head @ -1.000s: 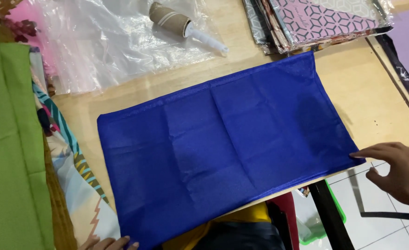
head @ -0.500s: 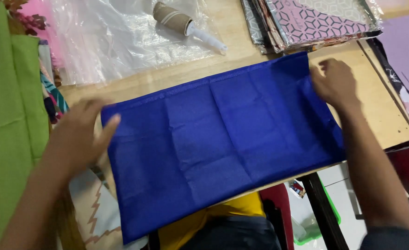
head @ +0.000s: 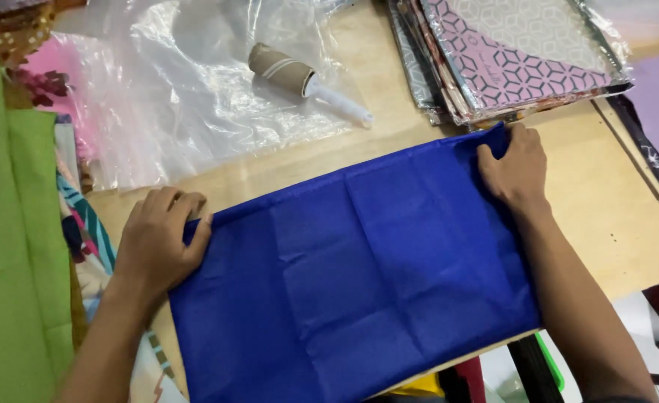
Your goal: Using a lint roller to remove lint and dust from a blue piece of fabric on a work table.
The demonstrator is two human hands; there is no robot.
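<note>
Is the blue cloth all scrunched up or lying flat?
Flat. The blue cloth lies spread on the table, the left hand and right hand gripping its far corners.

The blue cloth (head: 359, 283) runs off the picture at 6 o'clock, its near edge unseen. The green fabric (head: 8, 246) is cut at 9 o'clock. The stack of patterned packets (head: 508, 52) is cropped at 12. The left hand (head: 161, 242) covers the cloth's far-left corner.
</note>
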